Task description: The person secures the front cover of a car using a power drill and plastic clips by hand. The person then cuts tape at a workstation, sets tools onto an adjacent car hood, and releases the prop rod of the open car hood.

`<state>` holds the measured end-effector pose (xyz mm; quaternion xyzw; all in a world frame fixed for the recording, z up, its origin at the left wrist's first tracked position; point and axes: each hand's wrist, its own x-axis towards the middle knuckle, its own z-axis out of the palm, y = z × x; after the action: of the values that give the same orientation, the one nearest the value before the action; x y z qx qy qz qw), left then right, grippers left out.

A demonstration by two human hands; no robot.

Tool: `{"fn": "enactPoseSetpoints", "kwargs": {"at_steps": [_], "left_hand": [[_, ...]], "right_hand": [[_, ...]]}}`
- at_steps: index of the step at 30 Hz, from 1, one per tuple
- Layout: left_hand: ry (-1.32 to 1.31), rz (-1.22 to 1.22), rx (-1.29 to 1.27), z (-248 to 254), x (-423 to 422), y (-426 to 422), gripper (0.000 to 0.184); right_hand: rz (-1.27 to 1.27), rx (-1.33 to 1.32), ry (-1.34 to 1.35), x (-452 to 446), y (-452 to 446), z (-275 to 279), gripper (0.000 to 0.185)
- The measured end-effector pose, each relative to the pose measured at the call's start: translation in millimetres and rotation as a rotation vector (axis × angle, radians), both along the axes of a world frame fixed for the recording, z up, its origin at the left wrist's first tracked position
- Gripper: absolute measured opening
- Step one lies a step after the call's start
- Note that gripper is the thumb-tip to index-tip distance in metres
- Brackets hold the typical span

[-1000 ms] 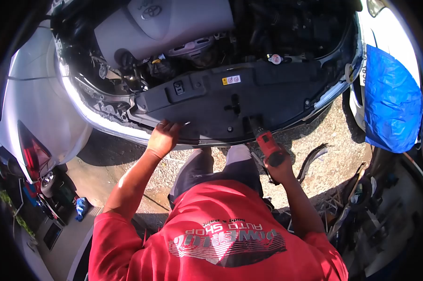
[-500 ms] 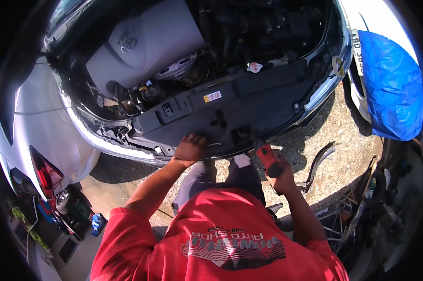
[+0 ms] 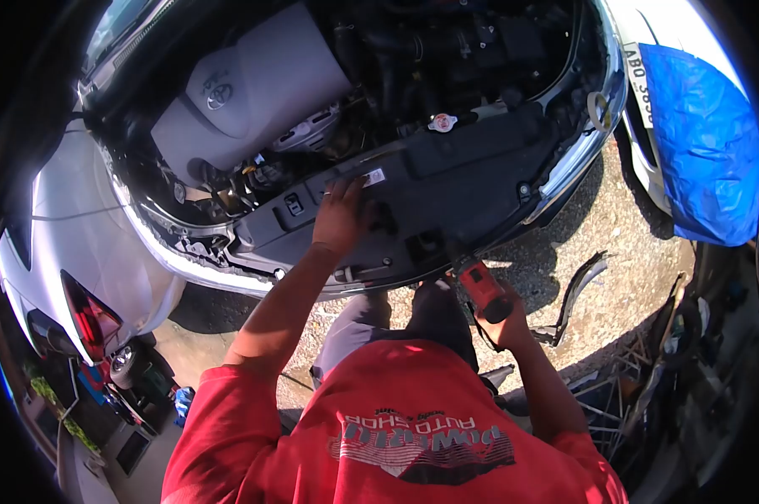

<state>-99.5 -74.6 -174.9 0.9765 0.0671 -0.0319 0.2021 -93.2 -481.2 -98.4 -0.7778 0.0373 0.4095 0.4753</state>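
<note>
My left hand (image 3: 339, 220) lies on the black plastic panel (image 3: 472, 181) at the front of a car's engine bay, its fingers stretched out and touching the white label (image 3: 374, 177). No object shows under the palm. My right hand (image 3: 509, 324) is wrapped round the grip of a red and black cordless power driver (image 3: 482, 287). Its nose points up and left at the panel's front edge, beside a dark square recess (image 3: 427, 244). Shadow hides the driver's tip, so contact with the panel cannot be made out.
Beyond the panel are a grey engine cover (image 3: 253, 84) and a radiator cap (image 3: 442, 123). A silver car (image 3: 85, 227) stands at left. At right, a blue sheet (image 3: 703, 143) hangs on a white car. A curved black trim piece (image 3: 577, 290) lies on the gravel.
My left hand has slid up the panel from near its front edge to the label. My right hand still holds the driver at the front edge, nearly unmoved. The view has shifted slightly.
</note>
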Motion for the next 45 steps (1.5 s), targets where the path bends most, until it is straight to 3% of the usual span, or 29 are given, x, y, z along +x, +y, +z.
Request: {"fn": "enactPoseSetpoints", "kwargs": {"at_steps": [2,3,5,6,8,10,12,15,16,20,21,23,30,32,33,35,36,38,39,41,44,45], "left_hand": [[-0.016,0.098,-0.121,20,55,2,0.035],[-0.020,0.103,-0.126,-1,73,12,0.035],[0.271,-0.210,0.090,-47,93,24,0.028],[0.272,-0.204,0.087,-42,93,23,0.028],[0.237,-0.501,0.405,-27,99,21,0.025],[0.275,-0.500,0.420,-29,104,20,0.023],[0.308,-0.500,0.434,-36,111,24,0.022],[0.275,-0.454,0.424,-70,113,36,0.022],[0.159,-0.455,0.386,-78,110,40,0.025],[-0.112,-0.546,0.280,-92,101,60,0.027],[-0.111,-0.544,0.279,-86,103,61,0.027],[0.434,-0.432,0.070,-61,111,65,0.026],[0.437,-0.380,-0.067,-12,109,72,0.026],[0.375,-0.141,-0.081,-2,109,69,0.027],[0.376,-0.133,-0.083,11,104,63,0.027],[0.193,0.522,-1.066,45,82,42,0.025],[0.194,0.536,-1.066,60,70,33,0.025],[0.429,0.758,-1.420,86,46,16,0.021],[0.418,0.770,-1.424,91,34,6,0.021],[0.381,0.992,-1.706,98,12,-12,0.016],[0.292,1.093,-1.808,106,-11,-22,0.013],[0.273,1.109,-1.817,105,-19,-19,0.013]], "right_hand": [[0.119,-0.044,-0.004,5,3,8,0.036],[0.124,-0.049,-0.008,4,2,7,0.036],[0.247,0.132,-0.073,5,0,3,0.042],[0.312,0.130,-0.190,8,6,8,0.042],[0.422,0.128,-0.357,11,15,13,0.041],[0.475,0.138,-0.408,10,17,8,0.039],[0.383,0.086,-0.148,2,12,1,0.036],[0.460,0.062,-0.270,1,6,0,0.034],[0.313,0.080,-0.086,-5,3,-5,0.034],[0.323,0.138,-0.201,-13,-7,-16,0.033],[0.392,0.145,-0.247,-9,-5,-12,0.033],[0.464,0.155,-0.292,0,6,-1,0.032],[0.418,0.141,-0.178,10,39,10,0.036],[0.445,0.116,-0.196,13,51,20,0.040],[0.408,0.117,-0.307,12,60,27,0.043],[0.375,0.122,-0.412,12,70,34,0.046],[0.326,0.168,-0.307,11,73,36,0.049],[0.291,0.217,-0.201,12,82,42,0.052],[0.343,0.215,-0.286,16,88,47,0.050],[0.450,0.212,-0.456,21,102,58,0.044],[0.584,0.221,-0.623,15,119,64,0.039],[0.523,0.245,-0.597,8,123,63,0.038]]}}
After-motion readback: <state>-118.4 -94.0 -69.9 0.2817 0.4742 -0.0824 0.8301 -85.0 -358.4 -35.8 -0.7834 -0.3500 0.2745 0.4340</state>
